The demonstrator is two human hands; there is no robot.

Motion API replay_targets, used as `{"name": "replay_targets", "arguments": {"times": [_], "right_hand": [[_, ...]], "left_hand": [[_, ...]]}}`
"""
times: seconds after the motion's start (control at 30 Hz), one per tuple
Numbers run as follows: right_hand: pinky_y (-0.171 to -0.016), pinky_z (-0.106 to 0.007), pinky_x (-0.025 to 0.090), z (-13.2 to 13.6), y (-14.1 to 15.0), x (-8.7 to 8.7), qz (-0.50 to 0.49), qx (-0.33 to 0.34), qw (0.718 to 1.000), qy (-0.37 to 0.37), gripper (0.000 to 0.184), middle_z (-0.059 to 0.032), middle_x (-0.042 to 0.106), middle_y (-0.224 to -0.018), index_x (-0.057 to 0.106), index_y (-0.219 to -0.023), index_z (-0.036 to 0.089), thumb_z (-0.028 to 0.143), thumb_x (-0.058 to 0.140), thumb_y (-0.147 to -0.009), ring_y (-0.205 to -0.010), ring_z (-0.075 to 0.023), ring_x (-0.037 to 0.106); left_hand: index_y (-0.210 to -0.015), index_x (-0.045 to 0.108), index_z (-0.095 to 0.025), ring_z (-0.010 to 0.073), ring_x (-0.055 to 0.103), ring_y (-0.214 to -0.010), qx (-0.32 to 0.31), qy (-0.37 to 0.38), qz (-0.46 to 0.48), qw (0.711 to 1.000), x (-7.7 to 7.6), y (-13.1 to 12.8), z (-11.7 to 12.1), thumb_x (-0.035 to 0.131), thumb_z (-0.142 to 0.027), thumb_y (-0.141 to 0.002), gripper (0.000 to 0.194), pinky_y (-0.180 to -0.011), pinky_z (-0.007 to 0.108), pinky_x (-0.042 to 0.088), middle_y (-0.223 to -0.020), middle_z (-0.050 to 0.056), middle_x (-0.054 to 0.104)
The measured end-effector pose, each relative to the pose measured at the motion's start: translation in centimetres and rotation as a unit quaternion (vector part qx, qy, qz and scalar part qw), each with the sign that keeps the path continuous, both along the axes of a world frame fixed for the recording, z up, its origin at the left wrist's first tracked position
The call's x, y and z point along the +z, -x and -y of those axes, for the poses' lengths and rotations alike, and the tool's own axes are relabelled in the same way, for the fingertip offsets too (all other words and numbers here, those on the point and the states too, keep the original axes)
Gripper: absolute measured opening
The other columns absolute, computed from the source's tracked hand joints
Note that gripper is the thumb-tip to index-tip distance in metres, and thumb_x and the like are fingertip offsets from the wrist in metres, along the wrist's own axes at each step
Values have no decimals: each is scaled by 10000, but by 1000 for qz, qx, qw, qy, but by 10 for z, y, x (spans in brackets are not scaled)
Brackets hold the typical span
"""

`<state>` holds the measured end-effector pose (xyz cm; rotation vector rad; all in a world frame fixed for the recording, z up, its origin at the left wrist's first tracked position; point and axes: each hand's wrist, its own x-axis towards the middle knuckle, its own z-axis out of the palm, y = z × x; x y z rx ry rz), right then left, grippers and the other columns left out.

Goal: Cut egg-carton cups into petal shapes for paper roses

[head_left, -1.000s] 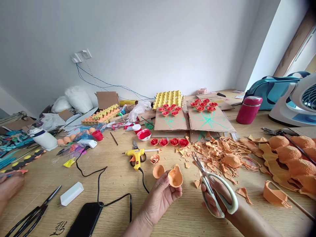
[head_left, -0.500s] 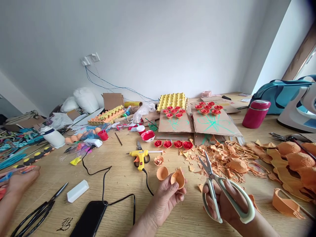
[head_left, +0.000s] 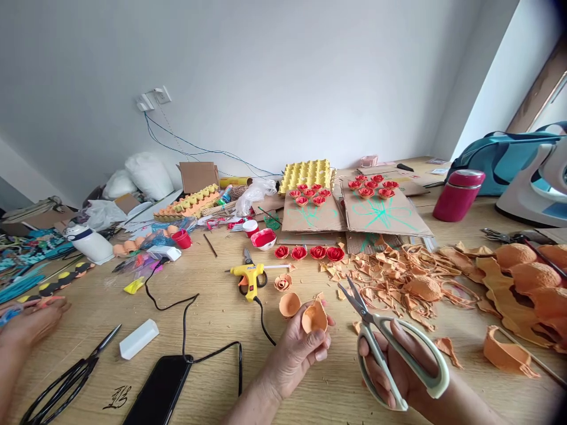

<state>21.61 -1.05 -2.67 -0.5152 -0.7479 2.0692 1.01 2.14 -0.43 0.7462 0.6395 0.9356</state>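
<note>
Between the thumb and fingers of my left hand (head_left: 297, 348) is an orange egg-carton cup (head_left: 315, 317) with an uneven rim. My right hand (head_left: 394, 372) grips pale-green-handled scissors (head_left: 376, 324), their blades slightly parted and pointing toward the cup without touching it. Beyond my left hand a second orange cup (head_left: 289, 304) lies on the table. Behind that sits an unpainted carton rose (head_left: 283, 283), and several red roses (head_left: 318, 253) stand in a row farther back. Orange scraps (head_left: 390, 283) are heaped beyond the scissors.
A yellow glue gun (head_left: 248, 279) lies left of the cups, its black cord running toward me. A phone (head_left: 157, 392), white block (head_left: 139, 339) and black scissors (head_left: 75, 378) lie at left. Another person's hand (head_left: 33, 324) is at the far left. Egg-carton pieces (head_left: 522, 265) lie at right.
The scissors have moved a little left, closer to the cup. The cup has turned slightly in my left hand. The camera view has shifted a little.
</note>
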Motion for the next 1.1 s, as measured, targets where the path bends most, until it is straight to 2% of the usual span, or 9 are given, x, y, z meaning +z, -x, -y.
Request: {"name": "replay_targets", "arguments": {"times": [0.1,0.23,0.37,0.53,0.6,0.7,0.87,0.97,1.1], "right_hand": [[-469,-207,372,5,2,9,-38,33,999,14,671,-24,595,-578,691,-941,99,718,438,-893,-433,-98,549],[-686,-287,463,14,4,23,-36,64,996,51,727,2,566,-559,677,-922,103,762,370,-889,-446,-83,534],[-511,-220,399,16,4,20,-3,64,998,14,708,-14,572,-588,658,-916,113,779,427,-854,-460,-95,531],[-496,-238,401,14,-5,16,200,25,974,-99,620,-14,601,-636,603,-977,158,741,412,-889,-497,-125,554],[-571,-266,449,16,-10,26,337,4,929,-154,522,-3,603,-681,598,-973,187,678,426,-919,-575,-140,562],[-655,-286,462,20,-13,44,537,-42,805,-247,346,-7,626,-754,577,-827,226,559,520,-901,-695,-171,576],[-656,-327,440,18,-7,50,687,-31,620,-378,173,-19,628,-738,518,-769,233,365,535,-879,-702,-204,569],[-641,-330,428,15,-5,45,708,-27,564,-424,118,-13,618,-726,492,-767,231,288,550,-852,-671,-200,561],[-641,-327,426,16,-5,41,710,-27,550,-440,118,-8,618,-732,470,-772,234,259,555,-850,-661,-194,566]], "left_hand": [[-1128,607,-198,67,518,-664,11,-32,-22,999,0,-1,1,871,-284,-692,517,-548,202,323,-993,44,623],[-1058,627,-171,97,566,-698,32,-64,-56,996,1,-2,3,845,-307,-719,425,-543,208,350,-1008,61,629],[-1068,621,-159,98,567,-662,48,-87,-83,992,2,-4,4,837,-328,-719,443,-531,210,367,-953,48,624],[-1102,547,-174,105,588,-630,54,-125,-125,983,-2,-6,2,834,-339,-714,510,-567,223,422,-892,26,650],[-1058,525,-186,111,595,-647,62,-137,-134,979,-4,-5,2,830,-347,-712,489,-603,236,461,-921,30,664],[-1047,527,-193,145,629,-755,76,-145,-161,973,-6,-3,3,823,-337,-718,465,-710,272,520,-961,35,668],[-1091,583,-186,222,620,-1046,121,-172,-181,961,-11,-2,2,836,-322,-692,492,-951,330,508,-1058,54,652],[-1118,579,-184,253,611,-1118,117,-184,-177,960,-16,-2,1,830,-330,-695,513,-988,352,505,-1122,83,654],[-1131,571,-186,257,618,-1141,105,-200,-182,957,-19,-3,3,815,-329,-717,501,-1000,351,506,-1156,92,659]]}}
